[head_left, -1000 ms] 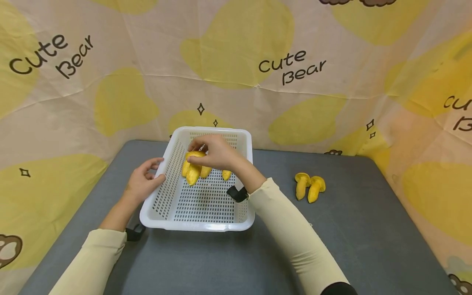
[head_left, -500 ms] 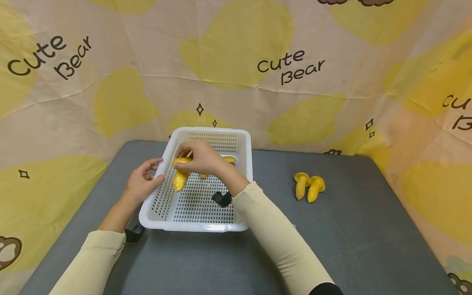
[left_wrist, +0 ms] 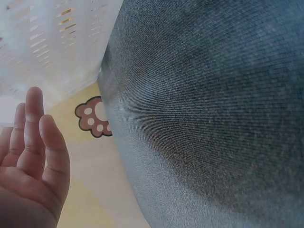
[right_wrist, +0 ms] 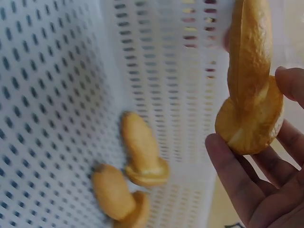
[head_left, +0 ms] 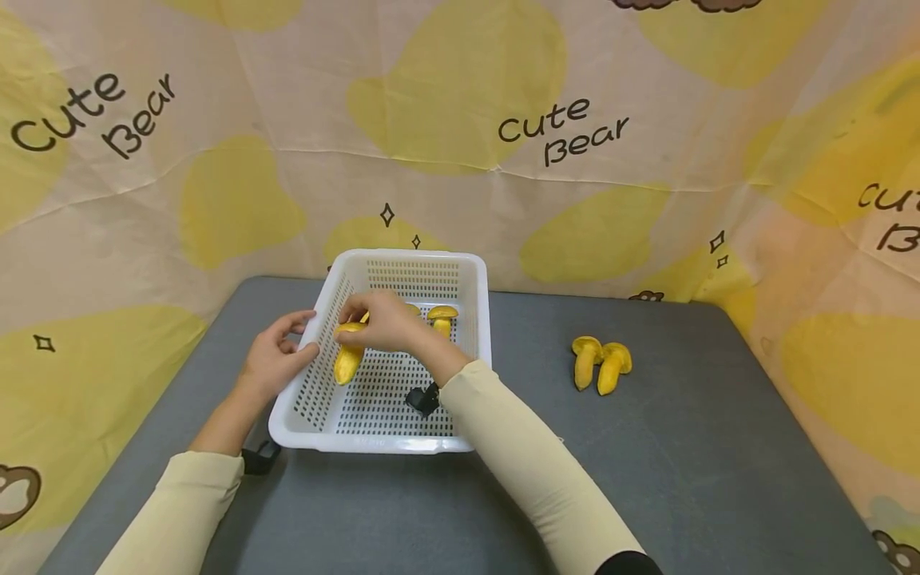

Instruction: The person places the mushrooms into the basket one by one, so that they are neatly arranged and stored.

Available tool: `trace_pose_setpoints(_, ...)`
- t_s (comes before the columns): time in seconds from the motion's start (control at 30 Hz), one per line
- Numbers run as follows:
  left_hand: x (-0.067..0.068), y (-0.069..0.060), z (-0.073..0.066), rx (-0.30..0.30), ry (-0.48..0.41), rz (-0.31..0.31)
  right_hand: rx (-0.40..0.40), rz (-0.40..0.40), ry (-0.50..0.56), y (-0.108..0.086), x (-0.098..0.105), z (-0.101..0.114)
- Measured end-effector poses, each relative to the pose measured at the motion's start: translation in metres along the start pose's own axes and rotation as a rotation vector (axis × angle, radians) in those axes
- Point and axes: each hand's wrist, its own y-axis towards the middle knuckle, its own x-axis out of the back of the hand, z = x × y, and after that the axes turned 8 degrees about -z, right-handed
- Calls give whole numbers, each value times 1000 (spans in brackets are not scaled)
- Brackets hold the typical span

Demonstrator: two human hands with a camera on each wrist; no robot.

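In the head view a white plastic basket [head_left: 381,443] with slotted walls stands on the grey table. My left hand [head_left: 271,357] holds its left rim, thumb over the edge; the left wrist view shows the other fingers [left_wrist: 34,118] outside the wall, fairly straight. Inside the basket, my right hand [head_left: 384,321] pinches a yellow mushroom [head_left: 348,365] by its cap near the left wall, stem towards me. The right wrist view shows thumb and fingers around that cap. Two more mushrooms lie in the basket: one [right_wrist: 142,149] beside another [right_wrist: 116,194]. My hand partly hides them in the head view.
Two yellow mushrooms lie side by side on the table right of the basket, a left one [head_left: 586,361] and a right one [head_left: 614,367]. A printed cloth [head_left: 431,96] hangs behind and beside the table [head_left: 690,447].
My right hand has moved left and towards me inside the basket with its mushroom, lowering near the left wall. A mushroom behind it shows more now. My left hand stays on the rim.
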Motion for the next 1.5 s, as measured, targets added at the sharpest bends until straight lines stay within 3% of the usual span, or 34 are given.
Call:
trace_pose_setpoints(0.47,-1,-1,0,-6,8,-8,-19,118,17,-1,-26,-22)
trace_pose_setpoints(1.27,-2,-2,0,-18,26,-18,-42,176,-135,0,-45,-32)
trace_pose_setpoints(1.5,-2,-1,-2,-3,26,-15,-49,185,-132,0,-46,-32)
